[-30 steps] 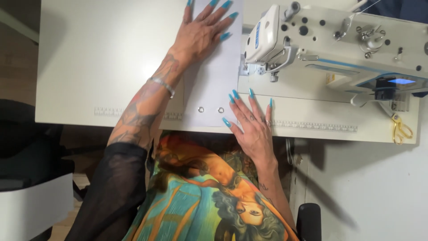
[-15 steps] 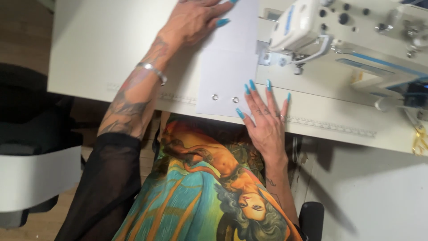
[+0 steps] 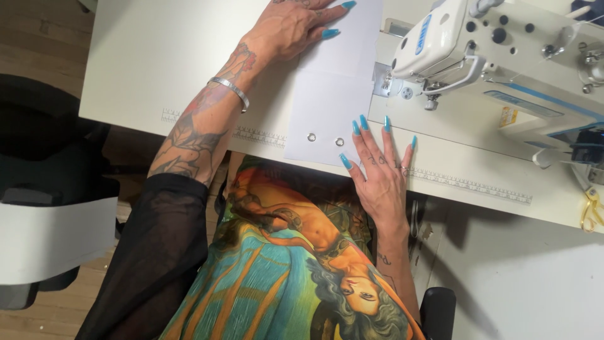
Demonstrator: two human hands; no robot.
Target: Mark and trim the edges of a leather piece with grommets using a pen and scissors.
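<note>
A white sheet [image 3: 330,94] with two metal rings lies flat on the tabletop [image 3: 157,56], just beside the sewing machine [image 3: 503,56]. It looks thin, light and bendy. Both hands press it flat, fingers spread, no grip closed: left hand [image 3: 296,25] far end, right hand [image 3: 380,170] near edge.

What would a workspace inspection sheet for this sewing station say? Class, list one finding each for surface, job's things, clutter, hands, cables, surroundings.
Surface: cream table with printed rulers along its front edge.
Job's things: white fabric panel with two metal eyelets, beside white sewing machine.
Clutter: yellow-handled scissors at table's right end.
Hands: left hand and right hand flat on the panel.
Cables: nothing seen.
Surroundings: wooden floor, black chair.
</note>
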